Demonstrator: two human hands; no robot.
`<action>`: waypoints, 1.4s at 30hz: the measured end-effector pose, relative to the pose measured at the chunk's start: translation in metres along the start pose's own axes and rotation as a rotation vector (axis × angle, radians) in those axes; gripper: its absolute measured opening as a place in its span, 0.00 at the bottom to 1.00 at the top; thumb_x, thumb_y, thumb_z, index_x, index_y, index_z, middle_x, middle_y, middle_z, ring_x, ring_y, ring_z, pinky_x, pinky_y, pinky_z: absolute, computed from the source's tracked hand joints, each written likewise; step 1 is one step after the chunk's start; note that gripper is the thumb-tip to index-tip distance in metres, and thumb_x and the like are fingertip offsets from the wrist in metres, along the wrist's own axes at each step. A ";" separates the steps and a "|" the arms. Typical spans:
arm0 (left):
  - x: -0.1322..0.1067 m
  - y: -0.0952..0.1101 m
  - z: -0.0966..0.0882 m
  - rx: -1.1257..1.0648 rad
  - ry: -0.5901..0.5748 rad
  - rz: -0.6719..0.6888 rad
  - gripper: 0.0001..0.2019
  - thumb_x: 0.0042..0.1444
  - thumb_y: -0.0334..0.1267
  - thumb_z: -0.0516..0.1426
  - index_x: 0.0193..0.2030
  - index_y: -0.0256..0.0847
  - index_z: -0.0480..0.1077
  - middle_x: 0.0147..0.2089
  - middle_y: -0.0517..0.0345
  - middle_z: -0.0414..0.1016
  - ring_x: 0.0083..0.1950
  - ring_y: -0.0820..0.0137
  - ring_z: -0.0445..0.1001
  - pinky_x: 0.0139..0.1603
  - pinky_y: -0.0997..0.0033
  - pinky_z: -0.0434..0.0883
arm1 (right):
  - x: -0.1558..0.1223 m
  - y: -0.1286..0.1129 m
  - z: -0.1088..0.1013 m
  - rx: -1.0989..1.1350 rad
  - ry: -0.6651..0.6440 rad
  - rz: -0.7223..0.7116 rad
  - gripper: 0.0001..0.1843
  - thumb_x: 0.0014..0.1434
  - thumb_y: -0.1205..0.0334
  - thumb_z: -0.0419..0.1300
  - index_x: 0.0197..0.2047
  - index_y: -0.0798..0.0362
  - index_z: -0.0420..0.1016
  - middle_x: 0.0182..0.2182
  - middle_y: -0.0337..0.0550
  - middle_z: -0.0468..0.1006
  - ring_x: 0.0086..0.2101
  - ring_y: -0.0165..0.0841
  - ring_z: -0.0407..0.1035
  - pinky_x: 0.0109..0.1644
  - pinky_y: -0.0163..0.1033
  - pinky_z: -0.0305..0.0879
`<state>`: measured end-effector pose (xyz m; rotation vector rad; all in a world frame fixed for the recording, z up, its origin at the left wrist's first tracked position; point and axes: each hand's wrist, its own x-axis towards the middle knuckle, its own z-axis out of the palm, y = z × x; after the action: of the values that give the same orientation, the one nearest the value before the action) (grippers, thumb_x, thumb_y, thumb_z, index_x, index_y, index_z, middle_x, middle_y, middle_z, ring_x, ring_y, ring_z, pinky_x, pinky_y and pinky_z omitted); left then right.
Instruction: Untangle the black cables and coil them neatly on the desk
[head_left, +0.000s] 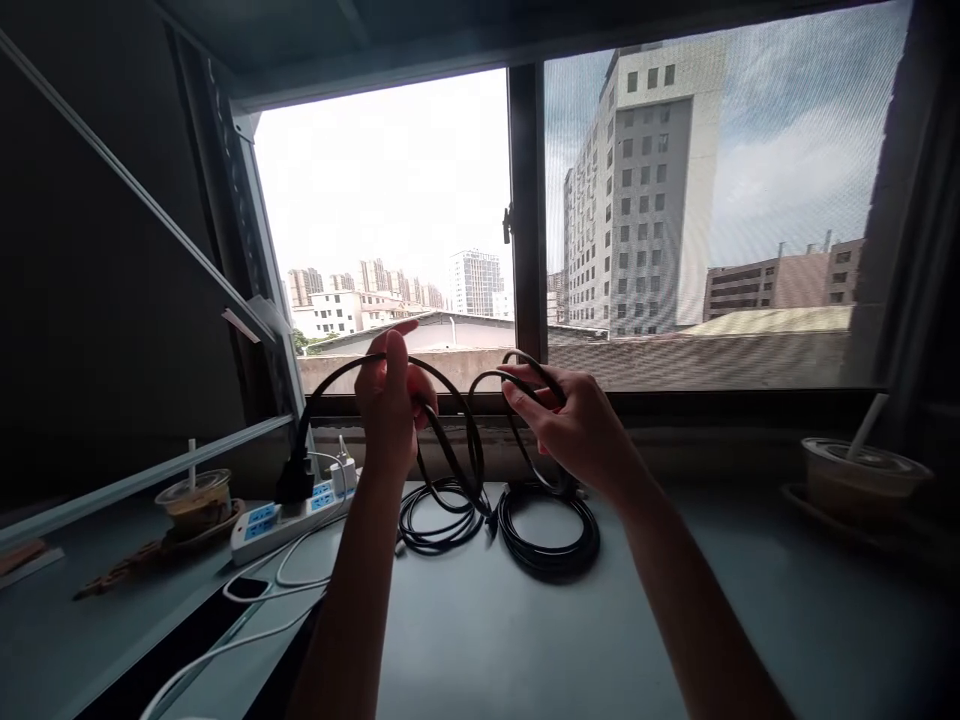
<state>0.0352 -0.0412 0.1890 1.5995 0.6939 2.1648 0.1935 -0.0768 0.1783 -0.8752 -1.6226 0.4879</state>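
Observation:
Both my hands are raised in front of the window with a black cable (457,420) between them. My left hand (388,405) is closed around one stretch of it, forefinger pointing up. My right hand (574,425) pinches another loop of the same cable. From my left hand the cable runs down to a black plug (295,478) seated in a white power strip (289,515). Two black coils (551,530) lie on the grey table (525,640) beneath my hands, side by side.
A lidded drink cup with a straw (193,497) stands at the left on a saucer. Another cup with a straw (862,470) sits at the far right. White cords (285,585) trail from the strip over a dark phone-like slab (180,640). A metal rack frame (247,260) rises at left.

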 end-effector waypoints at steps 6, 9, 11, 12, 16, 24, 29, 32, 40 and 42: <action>0.003 -0.001 -0.009 0.041 -0.022 -0.059 0.23 0.56 0.58 0.47 0.46 0.42 0.66 0.11 0.68 0.56 0.10 0.80 0.51 0.10 0.77 0.43 | 0.002 0.003 -0.021 -0.032 0.402 -0.077 0.20 0.52 0.53 0.59 0.46 0.52 0.76 0.14 0.32 0.61 0.13 0.23 0.55 0.15 0.29 0.51; 0.005 0.000 -0.016 0.054 -0.006 -0.035 0.20 0.56 0.56 0.47 0.40 0.43 0.69 0.11 0.68 0.56 0.10 0.80 0.50 0.09 0.78 0.45 | 0.003 0.005 -0.038 -0.055 0.635 -0.099 0.19 0.49 0.51 0.61 0.43 0.51 0.78 0.15 0.34 0.63 0.14 0.23 0.55 0.16 0.30 0.52; 0.006 0.001 -0.019 0.086 0.037 -0.052 0.20 0.55 0.56 0.49 0.30 0.41 0.69 0.11 0.67 0.56 0.10 0.81 0.51 0.09 0.79 0.47 | 0.004 0.006 -0.049 -0.039 0.779 -0.098 0.19 0.46 0.51 0.63 0.40 0.54 0.79 0.15 0.35 0.64 0.14 0.23 0.54 0.16 0.32 0.52; 0.006 0.001 -0.020 0.107 0.069 -0.061 0.22 0.55 0.56 0.50 0.24 0.40 0.67 0.10 0.66 0.56 0.09 0.81 0.51 0.09 0.79 0.48 | 0.004 0.006 -0.054 -0.026 0.839 -0.091 0.19 0.45 0.52 0.64 0.38 0.55 0.79 0.15 0.36 0.64 0.14 0.23 0.55 0.17 0.32 0.52; 0.008 0.000 -0.022 0.167 0.200 -0.041 0.27 0.53 0.55 0.52 0.12 0.39 0.55 0.08 0.64 0.55 0.09 0.81 0.54 0.10 0.79 0.52 | 0.004 0.006 -0.069 0.037 1.025 -0.125 0.17 0.45 0.56 0.64 0.36 0.59 0.80 0.14 0.37 0.63 0.14 0.23 0.52 0.17 0.33 0.47; 0.012 -0.024 -0.025 -0.063 0.191 -0.107 0.21 0.54 0.55 0.51 0.24 0.37 0.67 0.08 0.67 0.56 0.11 0.77 0.61 0.14 0.78 0.59 | -0.001 0.003 -0.077 0.077 1.126 -0.194 0.17 0.47 0.58 0.62 0.37 0.61 0.78 0.32 0.49 0.77 0.14 0.20 0.50 0.16 0.34 0.42; 0.015 -0.042 -0.029 -0.129 0.294 -0.131 0.18 0.56 0.47 0.52 0.44 0.33 0.69 0.12 0.70 0.57 0.14 0.77 0.64 0.19 0.79 0.65 | 0.003 0.012 -0.084 0.089 1.154 -0.226 0.15 0.45 0.60 0.63 0.36 0.60 0.79 0.30 0.47 0.77 0.14 0.20 0.50 0.15 0.35 0.42; 0.017 -0.050 -0.032 -0.079 0.389 -0.072 0.14 0.58 0.41 0.49 0.42 0.34 0.69 0.11 0.70 0.57 0.12 0.76 0.63 0.17 0.78 0.65 | 0.002 0.015 -0.092 0.113 1.191 -0.277 0.09 0.45 0.62 0.62 0.32 0.56 0.78 0.29 0.43 0.77 0.15 0.21 0.49 0.16 0.36 0.41; 0.018 -0.050 -0.040 -0.033 0.326 -0.155 0.17 0.60 0.42 0.45 0.45 0.33 0.67 0.11 0.70 0.55 0.13 0.73 0.66 0.14 0.79 0.63 | -0.005 0.020 -0.114 0.140 1.281 -0.015 0.06 0.46 0.62 0.61 0.22 0.51 0.67 0.19 0.35 0.60 0.17 0.24 0.51 0.21 0.38 0.44; 0.018 -0.047 -0.038 -0.020 0.269 -0.211 0.18 0.60 0.44 0.46 0.43 0.33 0.69 0.11 0.69 0.55 0.14 0.74 0.67 0.15 0.79 0.64 | -0.004 0.024 -0.116 0.146 1.258 -0.041 0.06 0.46 0.61 0.60 0.24 0.51 0.65 0.22 0.36 0.64 0.17 0.23 0.50 0.21 0.38 0.42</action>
<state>-0.0067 -0.0003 0.1665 1.1767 0.8737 2.2392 0.3116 -0.0814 0.1865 -0.7677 -0.4381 -0.0318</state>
